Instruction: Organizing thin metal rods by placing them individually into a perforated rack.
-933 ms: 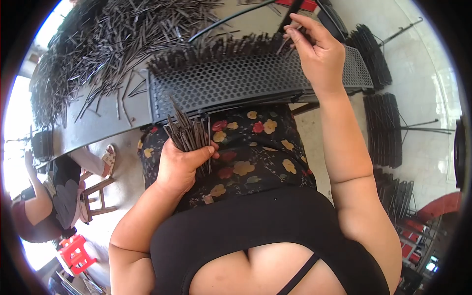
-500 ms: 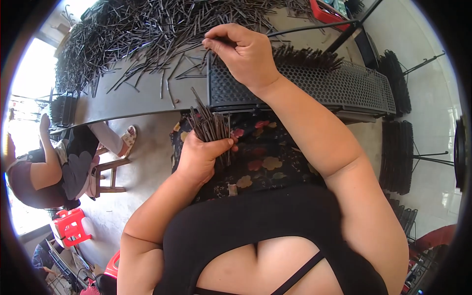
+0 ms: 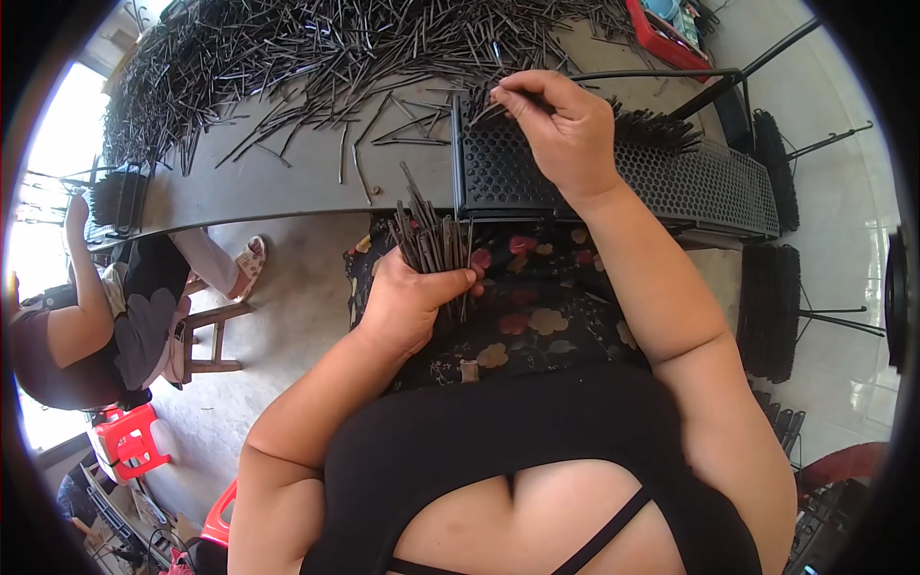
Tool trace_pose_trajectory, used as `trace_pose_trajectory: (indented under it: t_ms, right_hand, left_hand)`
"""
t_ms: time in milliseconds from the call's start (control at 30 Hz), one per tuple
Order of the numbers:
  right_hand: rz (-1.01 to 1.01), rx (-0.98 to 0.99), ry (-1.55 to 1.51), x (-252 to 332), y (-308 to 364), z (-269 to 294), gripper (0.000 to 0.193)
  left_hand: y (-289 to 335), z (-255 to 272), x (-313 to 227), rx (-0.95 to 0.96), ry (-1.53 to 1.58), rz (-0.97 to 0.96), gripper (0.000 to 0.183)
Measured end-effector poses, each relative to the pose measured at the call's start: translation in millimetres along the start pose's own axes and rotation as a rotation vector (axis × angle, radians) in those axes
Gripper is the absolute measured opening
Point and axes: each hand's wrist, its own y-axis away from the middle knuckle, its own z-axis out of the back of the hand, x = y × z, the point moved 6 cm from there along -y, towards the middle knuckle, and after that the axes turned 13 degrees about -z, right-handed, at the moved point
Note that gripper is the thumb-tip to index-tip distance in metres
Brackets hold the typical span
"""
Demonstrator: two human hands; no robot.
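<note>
My left hand (image 3: 407, 299) is closed round a bundle of thin dark sticks (image 3: 436, 240), held upright over my lap just off the table's near edge. Above the left end of a black perforated metal rack (image 3: 709, 182), my right hand (image 3: 572, 134) pinches with thumb and forefinger. A thin dark stick (image 3: 486, 112) seems to stick out from those fingertips, slanting down to the left. Behind my right wrist, a row of upright dark sticks (image 3: 656, 131) stands in the rack. My right hand hides part of the rack's top.
A large heap of loose dark sticks (image 3: 316, 53) covers the table's far side. A red tray (image 3: 671, 40) stands at the far right. Filled dark racks (image 3: 770, 311) line the right side. At left, a person (image 3: 86, 326) sits by the table; a red stool (image 3: 129, 441) stands behind them.
My right hand is now farther along the rack from its left corner, fingertips over the perforated top. The whole view has shifted slightly. My left hand keeps its bundle.
</note>
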Motion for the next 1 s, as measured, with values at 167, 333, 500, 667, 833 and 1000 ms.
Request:
trace_pose_trajectory:
  t_ms: [167,333,500,667,833,1000]
  right_hand:
    - [-0.124,0.058,-0.149,-10,-1,1,0.012]
    - [0.012,0.066,0.0,4,0,-2,0.011]
    - [-0.051,0.101,0.02,1,-5,-3,0.012]
    - [0.214,0.145,0.199,24,-10,-19,0.014]
    - [0.359,0.249,0.494,-5,-17,-37,0.022]
    - [0.328,0.167,0.389,9,-2,-26,0.017]
  left_hand:
    - [-2,-3,3,0.061,0.021,-0.017,0.019]
    - [-2,-2,4,0.057,0.018,-0.02,0.02]
    - [-2,-1,3,0.05,-0.01,-0.025,0.02]
    - [-2,0,5,0.03,-0.02,-0.011,0.02]
    - [0,-3,5,0.022,-0.03,-0.009,0.02]
    - [0,-3,4,0.024,-0.027,-0.022,0.02]
